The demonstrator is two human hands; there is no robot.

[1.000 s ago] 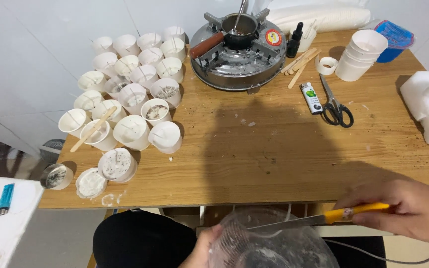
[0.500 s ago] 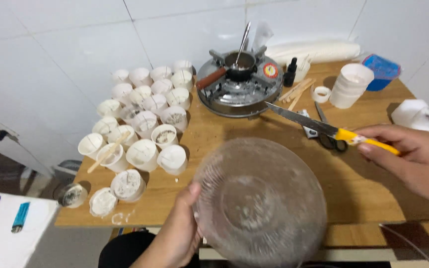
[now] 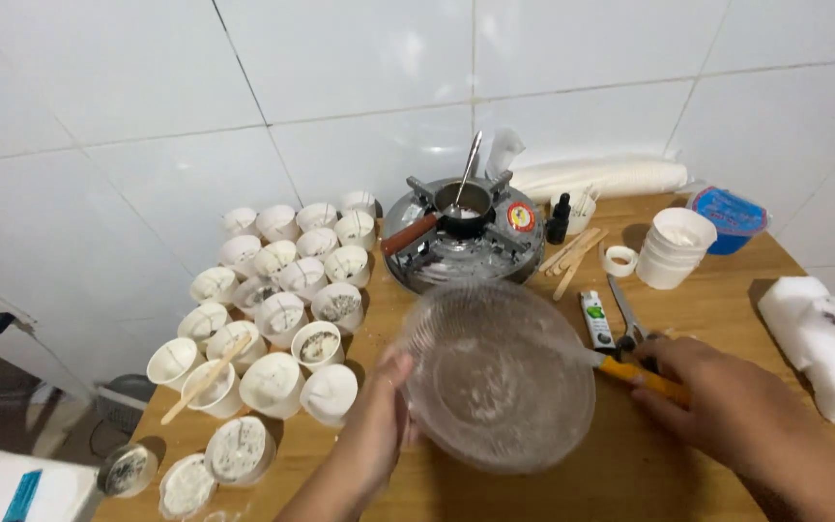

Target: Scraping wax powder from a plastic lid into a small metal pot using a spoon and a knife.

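Observation:
My left hand [image 3: 379, 420] grips the left rim of a clear glass bowl [image 3: 497, 377], tilted above the wooden table [image 3: 707, 319], with white residue inside. My right hand [image 3: 727, 406] holds a yellow-handled utility knife [image 3: 642, 377] whose blade reaches behind the bowl's right edge. Black scissors [image 3: 627, 314] and a small green-and-white lighter [image 3: 595, 320] lie just beyond the right hand.
Several white paper cups [image 3: 282, 309] crowd the table's left half, one with a wooden stick [image 3: 203, 381]. A small gas stove with a little pot and spoon [image 3: 463, 227] stands at the back. A stack of white cups [image 3: 674, 246], tape roll [image 3: 619, 260], blue tub [image 3: 730, 215] and white foam block [image 3: 823, 343] sit right.
The bowl has come up from below the table edge to over the table. The knife hand drew in beside the bowl, and the view tilted up toward the wall.

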